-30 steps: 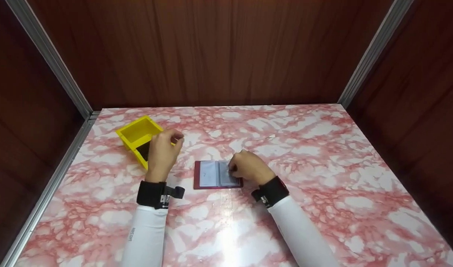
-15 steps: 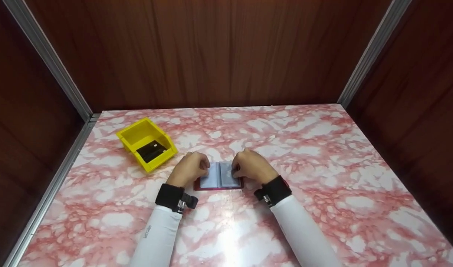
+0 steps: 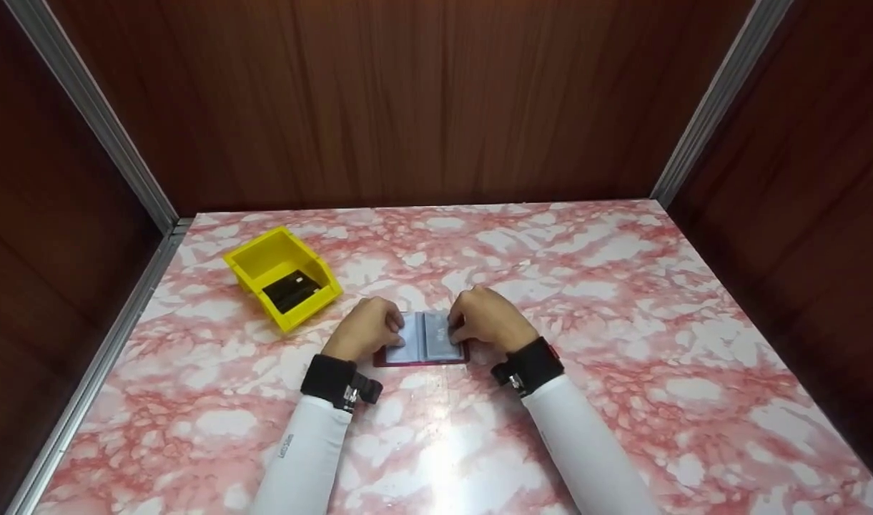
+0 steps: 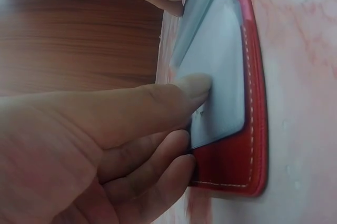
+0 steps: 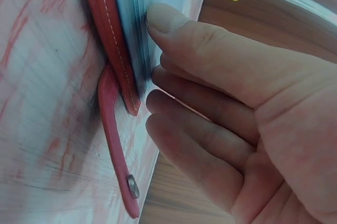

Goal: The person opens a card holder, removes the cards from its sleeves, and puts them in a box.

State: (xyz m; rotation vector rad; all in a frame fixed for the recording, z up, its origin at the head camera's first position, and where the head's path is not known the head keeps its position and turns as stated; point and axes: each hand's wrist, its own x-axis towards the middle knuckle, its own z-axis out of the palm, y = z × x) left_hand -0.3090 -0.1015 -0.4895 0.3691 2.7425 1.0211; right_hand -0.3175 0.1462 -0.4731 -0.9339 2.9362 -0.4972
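Note:
A red card holder point(image 3: 411, 363) with white stitching lies spread open on the table, its clear plastic sleeves point(image 3: 443, 340) facing up. My left hand point(image 3: 367, 329) holds its left side. In the left wrist view the thumb presses on a sleeve with a white card point(image 4: 221, 87), and the other fingers curl at the cover's edge. At the right side, my right hand point(image 3: 490, 322) pinches the stack of sleeves, thumb on top and fingers bent by the edge. A red strap point(image 5: 110, 124) with a metal snap point(image 5: 132, 186) sticks out from the cover in the right wrist view.
A yellow bin point(image 3: 264, 257) stands at the left, behind my left hand, with flat black items point(image 3: 291, 290) inside. The red-and-white marbled table point(image 3: 586, 265) meets brown wood-grain panels point(image 3: 422, 107) at the back and sides.
My left hand has come from beside the yellow bin, right and nearer, onto the card holder's left side. My right hand stays at the right side with only slight finger movement.

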